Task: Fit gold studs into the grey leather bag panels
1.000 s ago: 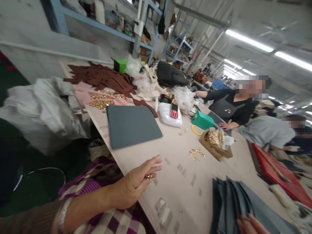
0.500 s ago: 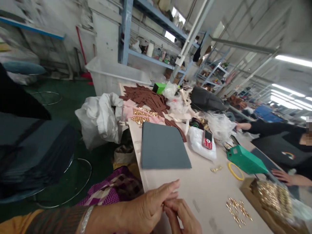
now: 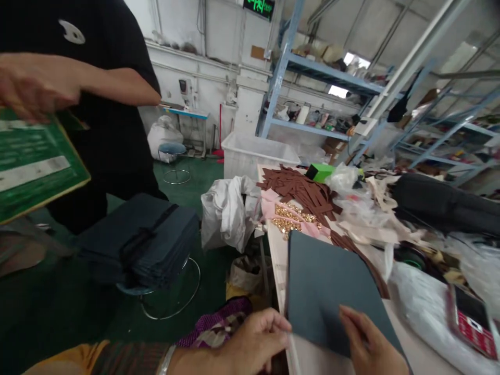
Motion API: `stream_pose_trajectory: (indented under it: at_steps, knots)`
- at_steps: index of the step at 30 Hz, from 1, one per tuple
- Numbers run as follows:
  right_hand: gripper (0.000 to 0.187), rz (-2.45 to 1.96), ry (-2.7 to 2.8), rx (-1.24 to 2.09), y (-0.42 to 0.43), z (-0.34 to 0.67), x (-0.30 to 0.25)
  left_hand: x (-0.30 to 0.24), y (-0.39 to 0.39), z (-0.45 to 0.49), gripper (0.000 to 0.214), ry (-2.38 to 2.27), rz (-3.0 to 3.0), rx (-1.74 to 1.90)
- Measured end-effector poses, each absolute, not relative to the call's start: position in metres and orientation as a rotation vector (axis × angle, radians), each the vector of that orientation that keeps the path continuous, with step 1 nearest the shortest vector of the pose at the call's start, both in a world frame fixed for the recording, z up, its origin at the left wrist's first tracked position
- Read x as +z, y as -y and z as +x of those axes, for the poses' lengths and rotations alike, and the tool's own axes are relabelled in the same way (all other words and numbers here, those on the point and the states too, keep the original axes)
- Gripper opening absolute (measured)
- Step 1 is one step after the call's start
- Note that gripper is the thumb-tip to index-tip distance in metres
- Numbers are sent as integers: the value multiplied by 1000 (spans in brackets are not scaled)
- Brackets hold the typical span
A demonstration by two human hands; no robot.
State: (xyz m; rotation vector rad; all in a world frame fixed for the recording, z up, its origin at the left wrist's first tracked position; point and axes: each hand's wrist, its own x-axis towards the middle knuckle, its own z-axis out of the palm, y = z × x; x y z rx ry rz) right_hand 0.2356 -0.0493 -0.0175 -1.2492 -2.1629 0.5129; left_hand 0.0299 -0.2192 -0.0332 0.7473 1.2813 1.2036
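Observation:
A dark grey-blue sheet (image 3: 328, 281) lies flat near the table's left edge. My left hand (image 3: 253, 338) is at its near left corner, thumb and fingertips closed together on that corner. Over the sheet's near part is my right hand (image 3: 367, 338), its fingers pinched together. Whatever small thing may be between them is hidden. Beyond the sheet, gold metal pieces (image 3: 287, 219) lie on pink material (image 3: 269, 205), with a heap of brown strips (image 3: 300, 190) behind them.
A person in black (image 3: 113, 114) stands at the left, holding a green board (image 3: 35, 166). A tied stack of dark sheets (image 3: 144, 239) sits on a stool. A white sack (image 3: 230, 213) stands beside the table. At right, a red phone (image 3: 472, 317) rests on a white plastic packet (image 3: 422, 302).
My view has swung left, bringing the standing person and green board into sight. My hands, together before, are now apart: the left at the sheet's corner, the right over the sheet.

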Motion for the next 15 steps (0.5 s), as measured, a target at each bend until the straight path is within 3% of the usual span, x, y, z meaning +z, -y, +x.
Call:
stream_pose_trajectory:
  at_steps: [5, 10, 15]
  knots:
    - [33, -1248, 2391, 446, 64, 225, -7, -35, 224, 22, 31, -1309, 677, 1196]
    - [19, -1317, 2675, 1144, 110, 249, 17, -32, 227, 25, 46, -1076, 682, 1129]
    - [31, -1462, 2081, 1390, 136, 251, 6, -23, 234, 32, 41, -961, 702, 1085]
